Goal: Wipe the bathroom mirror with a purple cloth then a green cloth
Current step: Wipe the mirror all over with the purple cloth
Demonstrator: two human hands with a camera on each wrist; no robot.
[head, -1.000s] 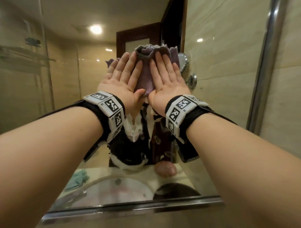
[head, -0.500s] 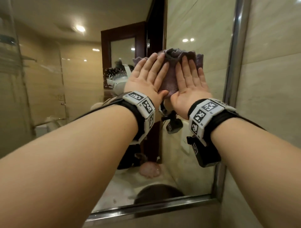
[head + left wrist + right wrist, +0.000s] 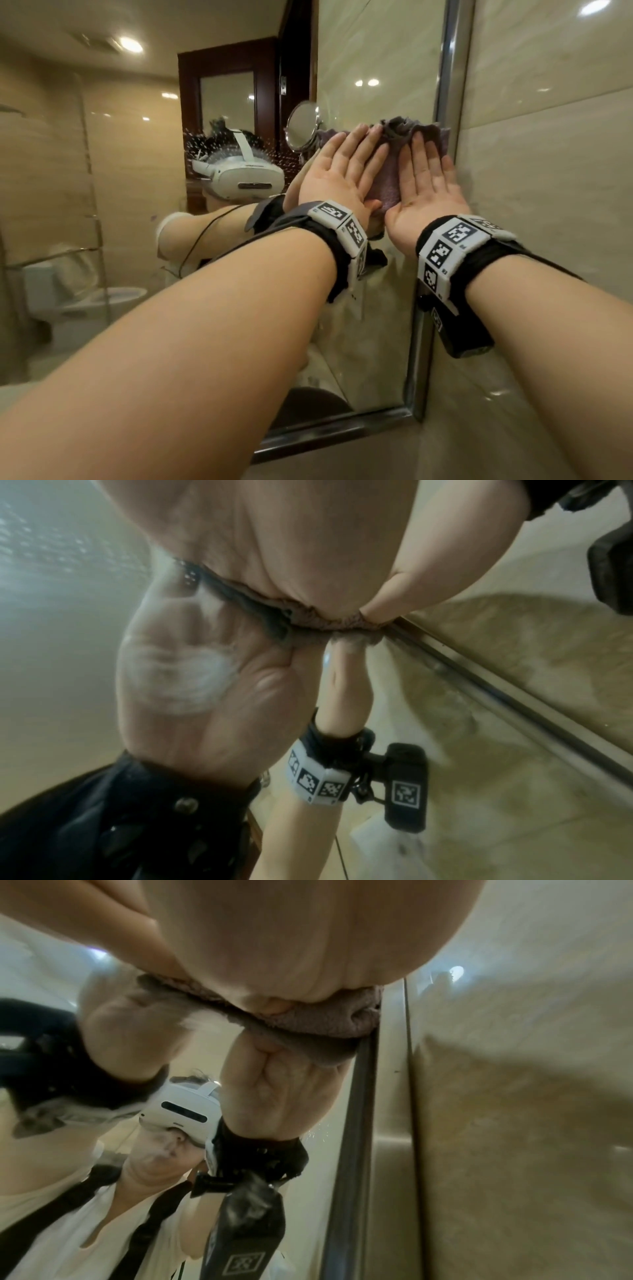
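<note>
The purple cloth (image 3: 394, 164) lies flat against the bathroom mirror (image 3: 144, 192), close to the mirror's right metal frame (image 3: 448, 85). My left hand (image 3: 342, 171) and right hand (image 3: 426, 178) press on it side by side with straight fingers. In the left wrist view the palm (image 3: 308, 547) bears on the cloth's edge (image 3: 301, 615). The right wrist view shows the cloth (image 3: 318, 1020) bunched under the palm (image 3: 308, 934), touching the frame (image 3: 356, 1096). No green cloth is in view.
A beige tiled wall (image 3: 548, 171) runs right of the frame. Water spots (image 3: 205, 144) speckle the glass to the left of my hands. The mirror's bottom frame (image 3: 335, 431) runs low across the head view. The glass reflects a round wall-mounted mirror (image 3: 301, 130) and a toilet (image 3: 113, 298).
Both hands have slid the purple cloth to the right across the mirror, from above the sink to the right frame. The fingers have stayed flat on it.
</note>
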